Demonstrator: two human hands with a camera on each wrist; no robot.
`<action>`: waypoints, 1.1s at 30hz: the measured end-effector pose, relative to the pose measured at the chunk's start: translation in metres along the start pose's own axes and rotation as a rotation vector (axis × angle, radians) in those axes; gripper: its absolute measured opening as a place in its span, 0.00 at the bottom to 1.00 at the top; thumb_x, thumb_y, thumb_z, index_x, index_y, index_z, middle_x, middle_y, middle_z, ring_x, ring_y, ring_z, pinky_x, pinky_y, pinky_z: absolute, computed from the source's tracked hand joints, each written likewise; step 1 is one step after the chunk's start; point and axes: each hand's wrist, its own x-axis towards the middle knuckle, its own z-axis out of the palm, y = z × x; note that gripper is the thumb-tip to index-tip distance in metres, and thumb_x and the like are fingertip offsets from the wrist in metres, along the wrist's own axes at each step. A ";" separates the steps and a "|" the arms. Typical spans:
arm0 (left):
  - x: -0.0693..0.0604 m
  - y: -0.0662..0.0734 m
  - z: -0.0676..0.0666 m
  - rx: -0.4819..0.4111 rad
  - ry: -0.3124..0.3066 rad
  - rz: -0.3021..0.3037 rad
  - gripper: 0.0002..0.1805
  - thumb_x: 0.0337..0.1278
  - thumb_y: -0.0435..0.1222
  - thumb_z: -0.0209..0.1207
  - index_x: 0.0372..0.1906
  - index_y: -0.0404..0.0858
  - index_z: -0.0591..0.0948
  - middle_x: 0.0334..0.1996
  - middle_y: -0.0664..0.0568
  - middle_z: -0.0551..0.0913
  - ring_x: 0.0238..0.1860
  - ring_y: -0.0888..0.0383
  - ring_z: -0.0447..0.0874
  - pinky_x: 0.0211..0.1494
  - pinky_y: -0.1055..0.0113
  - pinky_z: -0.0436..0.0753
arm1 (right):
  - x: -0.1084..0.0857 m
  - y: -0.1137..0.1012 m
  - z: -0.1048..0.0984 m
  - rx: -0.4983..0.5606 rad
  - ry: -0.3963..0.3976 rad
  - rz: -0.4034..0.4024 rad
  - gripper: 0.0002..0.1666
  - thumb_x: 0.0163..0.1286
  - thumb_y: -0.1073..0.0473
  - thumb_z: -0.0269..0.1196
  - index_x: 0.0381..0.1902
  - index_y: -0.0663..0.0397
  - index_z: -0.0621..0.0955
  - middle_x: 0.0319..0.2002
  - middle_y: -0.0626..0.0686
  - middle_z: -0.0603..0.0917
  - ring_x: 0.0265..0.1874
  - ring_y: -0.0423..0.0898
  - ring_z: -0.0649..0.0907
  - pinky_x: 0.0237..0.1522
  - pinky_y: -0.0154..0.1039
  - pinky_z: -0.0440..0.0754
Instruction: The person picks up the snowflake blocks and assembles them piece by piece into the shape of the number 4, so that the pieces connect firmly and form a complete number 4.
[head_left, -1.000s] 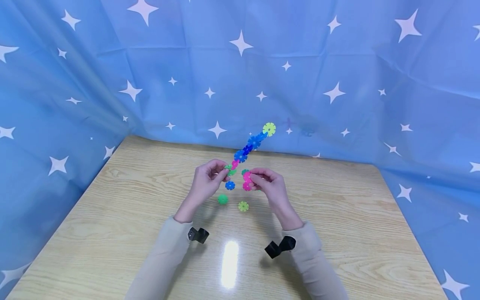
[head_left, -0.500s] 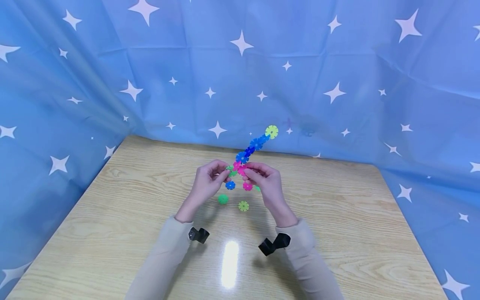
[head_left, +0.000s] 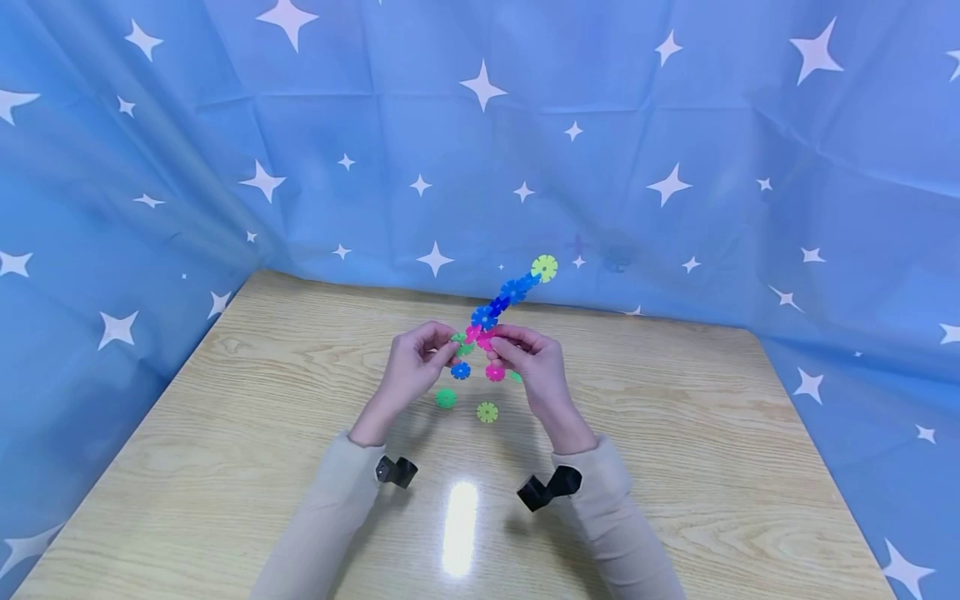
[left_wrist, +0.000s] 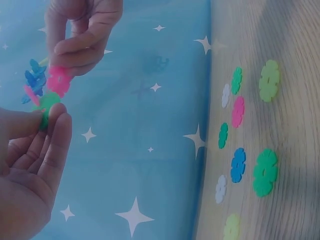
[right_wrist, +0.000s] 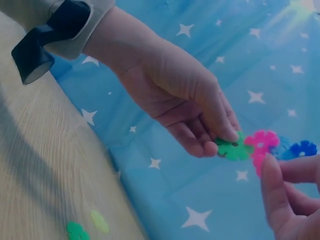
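My left hand (head_left: 414, 358) pinches a green notched disc (left_wrist: 48, 103) at the lower end of a chain of interlocking plastic discs. From there the chain rises through a pink disc and several blue discs (head_left: 513, 291) to a yellow-green disc (head_left: 544, 267) at its far tip. My right hand (head_left: 531, 362) pinches another pink disc (left_wrist: 59, 81) between thumb and forefinger. That disc meets the chain near the green one; whether it is slotted in cannot be told. Both hands hold the pieces above the table, and fingers partly cover the green and pink discs.
Loose discs lie on the wooden table (head_left: 300, 500) below the hands: blue (head_left: 461, 371), pink (head_left: 495, 372), green (head_left: 446, 398) and yellow-green (head_left: 487, 412). The left wrist view also shows white discs (left_wrist: 221, 189). A blue star-patterned curtain (head_left: 420, 142) hangs behind the table.
My right hand has moved left, bringing its pink disc against the chain near my left hand. The chain's far tip has shifted slightly right and down. My left hand has barely moved.
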 end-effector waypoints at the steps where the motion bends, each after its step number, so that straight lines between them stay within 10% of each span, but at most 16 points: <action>1: 0.000 -0.001 0.000 0.002 0.000 -0.005 0.05 0.58 0.21 0.54 0.38 0.21 0.78 0.30 0.29 0.80 0.24 0.70 0.79 0.28 0.79 0.81 | 0.000 0.001 0.001 0.001 0.005 -0.012 0.16 0.63 0.72 0.61 0.47 0.78 0.76 0.27 0.47 0.84 0.23 0.39 0.84 0.33 0.32 0.85; 15: 0.000 -0.004 0.001 0.007 0.019 -0.012 0.05 0.58 0.21 0.56 0.37 0.22 0.79 0.29 0.29 0.80 0.24 0.70 0.79 0.27 0.79 0.80 | -0.001 0.014 0.012 0.080 0.064 -0.074 0.14 0.62 0.73 0.61 0.46 0.78 0.77 0.26 0.47 0.84 0.23 0.38 0.83 0.30 0.30 0.85; 24: 0.002 -0.009 0.001 -0.031 0.054 -0.018 0.04 0.56 0.21 0.56 0.36 0.21 0.78 0.27 0.30 0.79 0.29 0.36 0.82 0.32 0.66 0.86 | -0.002 0.025 0.016 0.050 0.099 -0.143 0.16 0.63 0.70 0.61 0.47 0.75 0.77 0.34 0.45 0.85 0.32 0.40 0.83 0.38 0.32 0.84; 33: 0.006 -0.031 0.000 -0.050 0.075 -0.020 0.02 0.56 0.21 0.58 0.34 0.24 0.79 0.25 0.33 0.80 0.24 0.51 0.84 0.30 0.69 0.86 | -0.002 0.033 0.024 0.216 0.058 -0.223 0.11 0.61 0.76 0.59 0.33 0.56 0.82 0.31 0.47 0.86 0.32 0.41 0.85 0.40 0.34 0.85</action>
